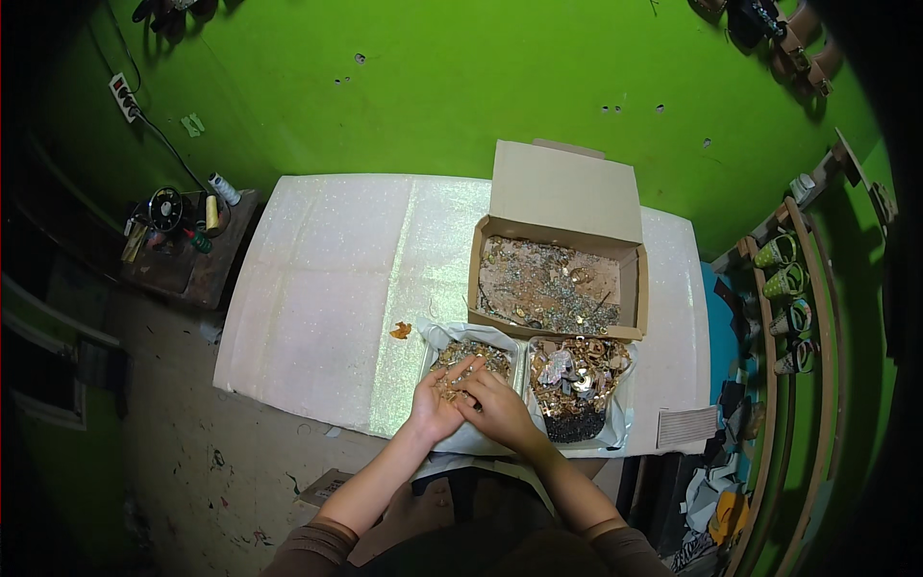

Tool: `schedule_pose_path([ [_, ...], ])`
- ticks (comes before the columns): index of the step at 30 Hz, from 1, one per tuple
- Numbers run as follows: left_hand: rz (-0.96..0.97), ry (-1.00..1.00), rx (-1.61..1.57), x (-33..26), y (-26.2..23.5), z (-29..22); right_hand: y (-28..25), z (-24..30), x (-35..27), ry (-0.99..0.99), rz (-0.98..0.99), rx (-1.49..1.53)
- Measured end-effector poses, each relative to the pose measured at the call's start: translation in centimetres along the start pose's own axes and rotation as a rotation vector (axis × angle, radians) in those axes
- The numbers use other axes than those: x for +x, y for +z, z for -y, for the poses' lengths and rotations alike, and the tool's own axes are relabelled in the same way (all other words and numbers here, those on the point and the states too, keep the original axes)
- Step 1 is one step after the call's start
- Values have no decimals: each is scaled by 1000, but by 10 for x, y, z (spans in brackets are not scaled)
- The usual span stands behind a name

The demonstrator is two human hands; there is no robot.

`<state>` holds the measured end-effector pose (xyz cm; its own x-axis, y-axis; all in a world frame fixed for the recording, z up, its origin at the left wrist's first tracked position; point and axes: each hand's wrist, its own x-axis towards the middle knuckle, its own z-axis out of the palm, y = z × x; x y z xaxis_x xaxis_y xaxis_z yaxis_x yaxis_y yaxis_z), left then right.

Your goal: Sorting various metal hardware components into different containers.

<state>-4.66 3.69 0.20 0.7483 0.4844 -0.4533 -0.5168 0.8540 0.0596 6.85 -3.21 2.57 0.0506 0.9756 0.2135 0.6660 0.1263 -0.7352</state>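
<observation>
My left hand point(435, 412) is turned palm up and cupped over the left tray, with small shiny gold-coloured trinkets point(452, 387) in it. My right hand point(498, 412) reaches across from the right, its fingers bent together at the left palm; whatever lies between its fingertips is too small to make out. Under and beyond both hands, the left tray point(520, 370), lined with pale plastic, holds mixed beads and metal bits. Beside it stands the right tray point(627, 399), heaped with gold-coloured trinkets, pale shiny pieces and black beads.
An open cardboard box point(567, 183) of loose beads stands behind the trays on a sparkly white table cover point(317, 288). An orange-brown scrap point(400, 330) lies left of them. Thread spools point(223, 189) sit on a side table; a wooden shoe rack point(817, 365) stands at right.
</observation>
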Motion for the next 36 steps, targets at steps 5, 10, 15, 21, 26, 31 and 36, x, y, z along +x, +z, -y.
schedule_pose_path([
  [5, 49, 1, 31, 2, -9, -1, -2, 2, 3, -34, 46, -55],
  [10, -16, 1, -42, 0, 1, -4, -8, -2, 7, 175, 29, 229],
  [15, -45, 19, -74, -1, 4, -6, -16, -7, 12, 305, -230, 300],
  [21, -8, -18, -18, 9, -16, -7, -8, 2, 20, 91, -128, 2],
  [26, 20, -18, 70, 10, -11, -7, 11, -7, 15, 185, -191, 172],
  [31, -175, 61, 120, 7, 5, -10, 6, -10, 6, 542, -185, 680],
  [36, -99, 36, 81, 9, 4, -12, 9, -8, 0, 469, -246, 543],
])
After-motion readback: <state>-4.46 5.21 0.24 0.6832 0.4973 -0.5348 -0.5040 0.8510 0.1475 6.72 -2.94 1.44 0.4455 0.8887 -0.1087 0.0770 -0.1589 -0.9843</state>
